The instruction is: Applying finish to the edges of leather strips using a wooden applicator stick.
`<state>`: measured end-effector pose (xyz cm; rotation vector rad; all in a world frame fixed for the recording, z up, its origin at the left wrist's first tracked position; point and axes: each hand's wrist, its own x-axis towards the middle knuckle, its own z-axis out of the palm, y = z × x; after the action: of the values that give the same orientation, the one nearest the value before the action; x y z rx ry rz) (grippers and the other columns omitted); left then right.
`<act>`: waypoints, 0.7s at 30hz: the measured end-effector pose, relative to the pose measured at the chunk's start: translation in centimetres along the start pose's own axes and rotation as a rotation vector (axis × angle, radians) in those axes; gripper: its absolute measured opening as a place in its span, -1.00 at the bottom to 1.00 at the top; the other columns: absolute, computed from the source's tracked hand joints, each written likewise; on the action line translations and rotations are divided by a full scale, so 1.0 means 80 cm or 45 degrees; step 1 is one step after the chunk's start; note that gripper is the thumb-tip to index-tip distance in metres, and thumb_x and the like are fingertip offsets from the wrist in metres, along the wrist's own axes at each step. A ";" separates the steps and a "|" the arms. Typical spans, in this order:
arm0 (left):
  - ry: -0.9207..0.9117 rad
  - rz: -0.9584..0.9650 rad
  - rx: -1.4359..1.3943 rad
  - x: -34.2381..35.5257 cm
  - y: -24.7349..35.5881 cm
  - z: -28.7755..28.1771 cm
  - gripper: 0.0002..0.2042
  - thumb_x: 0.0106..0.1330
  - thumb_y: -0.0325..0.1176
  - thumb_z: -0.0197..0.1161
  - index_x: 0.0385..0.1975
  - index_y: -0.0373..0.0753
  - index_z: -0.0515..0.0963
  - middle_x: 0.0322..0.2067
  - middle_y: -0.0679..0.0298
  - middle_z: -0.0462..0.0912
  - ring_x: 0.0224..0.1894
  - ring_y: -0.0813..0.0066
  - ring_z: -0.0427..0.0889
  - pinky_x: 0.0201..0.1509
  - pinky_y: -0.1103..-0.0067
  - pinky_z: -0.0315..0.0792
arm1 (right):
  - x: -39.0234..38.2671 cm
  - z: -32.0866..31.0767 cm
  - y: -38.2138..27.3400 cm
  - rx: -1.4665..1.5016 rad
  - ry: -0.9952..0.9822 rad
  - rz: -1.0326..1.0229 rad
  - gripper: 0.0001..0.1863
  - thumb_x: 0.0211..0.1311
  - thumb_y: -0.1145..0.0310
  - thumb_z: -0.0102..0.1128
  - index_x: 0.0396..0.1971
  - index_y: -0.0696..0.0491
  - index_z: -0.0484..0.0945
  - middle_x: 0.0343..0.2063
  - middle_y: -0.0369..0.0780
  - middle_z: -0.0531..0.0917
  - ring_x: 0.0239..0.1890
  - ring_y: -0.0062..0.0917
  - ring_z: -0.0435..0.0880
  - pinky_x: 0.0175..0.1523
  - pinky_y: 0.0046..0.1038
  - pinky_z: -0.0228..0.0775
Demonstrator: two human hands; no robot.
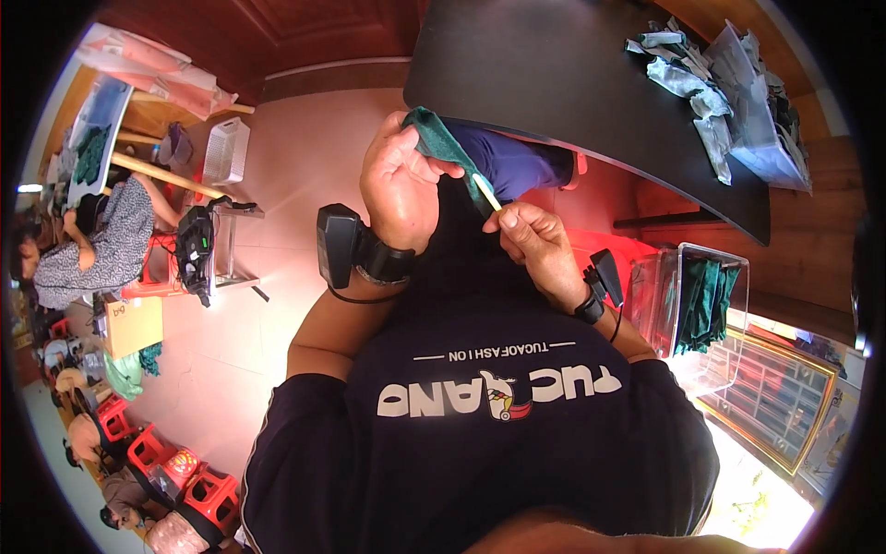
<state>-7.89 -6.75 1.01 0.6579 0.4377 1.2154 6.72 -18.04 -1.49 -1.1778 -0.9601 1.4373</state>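
My left hand [401, 189] pinches a narrow piece of dark green, velvety fabric [437, 138] in front of my body. The fabric hangs toward my right hand [537, 247], its upper end folded over my left fingers. Between my right thumb and fingers is a thin, pale yellow stick [485, 193]. Its far end lies against the lower part of the fabric; whether the tip is inside a fold I cannot tell. Both wrists wear black straps with small black devices.
Ahead to the right is a dark table [544, 69], with crumpled grey-green pieces [706, 106] beside a clear bin [752, 138]. At my right stands a clear box [738, 342] holding green fabric [706, 305]. Leftward are a white basket [225, 152], red stools [210, 499] and several people.
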 end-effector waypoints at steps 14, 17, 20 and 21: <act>-0.220 -0.018 0.099 0.001 0.012 -0.007 -0.73 0.19 -0.33 -0.11 -0.25 -0.38 0.40 -0.34 0.10 0.54 -0.32 0.27 0.57 -0.31 0.44 0.48 | -0.005 -0.005 -0.005 -0.198 0.082 -0.099 -0.74 0.33 0.26 0.02 -0.37 0.13 0.59 -0.66 -0.47 0.33 -0.56 -0.82 0.20 -0.46 -0.69 0.05; -0.180 0.001 0.140 -0.002 0.014 -0.006 -0.70 0.18 -0.32 -0.13 -0.25 -0.42 0.41 -0.32 0.07 0.55 -0.32 0.25 0.57 -0.30 0.44 0.48 | -0.005 -0.007 -0.006 -0.202 0.072 -0.101 -0.73 0.32 0.25 0.03 -0.37 0.14 0.59 -0.66 -0.46 0.34 -0.56 -0.81 0.21 -0.46 -0.69 0.06; -0.202 -0.034 0.168 -0.003 0.019 -0.007 -0.70 0.15 -0.33 -0.13 -0.27 -0.44 0.42 -0.32 0.05 0.55 -0.33 0.24 0.57 -0.29 0.44 0.49 | -0.006 -0.006 -0.003 -0.214 0.049 -0.160 -0.72 0.33 0.21 0.02 -0.35 0.12 0.58 -0.72 -0.52 0.23 -0.63 -0.84 0.08 -0.53 -0.70 -0.12; -0.230 -0.037 0.169 -0.003 0.022 -0.007 -0.70 0.14 -0.34 -0.13 -0.28 -0.44 0.43 -0.32 0.05 0.55 -0.33 0.24 0.57 -0.29 0.44 0.49 | -0.006 -0.006 -0.004 -0.213 0.047 -0.157 -0.72 0.33 0.21 0.02 -0.35 0.12 0.58 -0.72 -0.52 0.23 -0.63 -0.84 0.08 -0.53 -0.70 -0.12</act>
<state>-9.54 -6.48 1.79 0.8645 0.3771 1.0949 7.23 -18.44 -1.21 -1.2394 -1.1245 1.2523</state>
